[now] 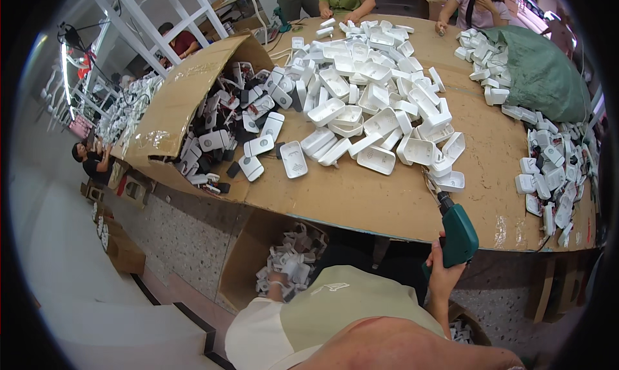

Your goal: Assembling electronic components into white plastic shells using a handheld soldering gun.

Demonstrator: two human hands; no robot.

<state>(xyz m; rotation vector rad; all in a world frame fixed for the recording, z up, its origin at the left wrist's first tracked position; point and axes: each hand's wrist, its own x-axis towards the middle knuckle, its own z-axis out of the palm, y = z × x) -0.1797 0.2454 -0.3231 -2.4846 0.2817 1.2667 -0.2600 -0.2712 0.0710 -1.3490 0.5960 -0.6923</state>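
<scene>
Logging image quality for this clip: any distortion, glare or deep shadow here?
Head view: fisheye bends the table, corners are black; clear tape glares; the tube light at left is blown out; shadow darkens the space under the table; the green power driver looks fairly sharp.

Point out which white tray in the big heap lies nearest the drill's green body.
The tray at the near right tip of the heap, just beyond the black nose of the drill; the others lie farther back or left.
</scene>
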